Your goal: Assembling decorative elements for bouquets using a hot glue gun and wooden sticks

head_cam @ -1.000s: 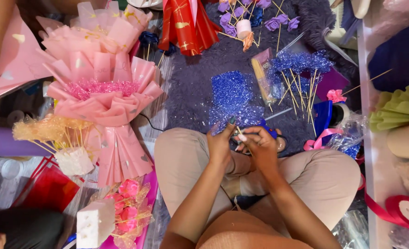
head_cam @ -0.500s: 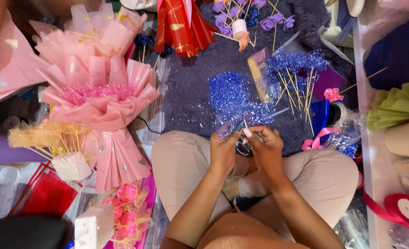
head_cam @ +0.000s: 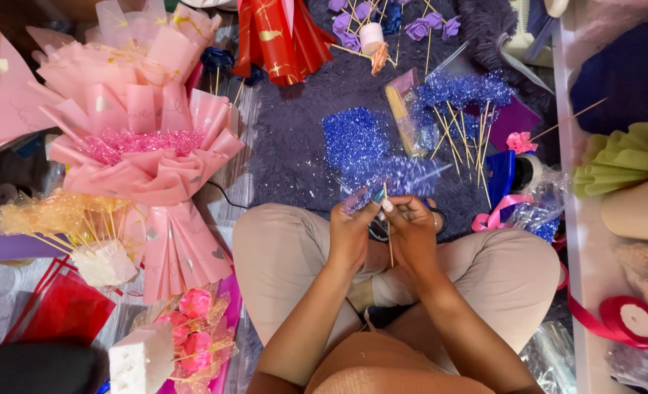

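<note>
Overhead view of a seated person, legs crossed, both hands raised together above the lap. The left hand (head_cam: pixel 353 230) is closed, its fingertips pinching a piece of blue glittery mesh (head_cam: pixel 397 177) that spreads upward from the grasp. The right hand (head_cam: pixel 411 230) is closed around a thin wooden skewer (head_cam: pixel 389 237), held nearly upright just beside the left hand, its upper end meeting the mesh. Ahead of the knees lies a purple fuzzy rug (head_cam: pixel 295 146) carrying a heap of blue glitter material (head_cam: pixel 353 135) and a cluster of finished blue glitter flowers on sticks (head_cam: pixel 463 95). To the left stands a large pink paper bouquet (head_cam: pixel 145 157); at top centre, a red wrapped cone (head_cam: pixel 276 36). A red ribbon spool (head_cam: pixel 634 321) lies at lower right.
</note>
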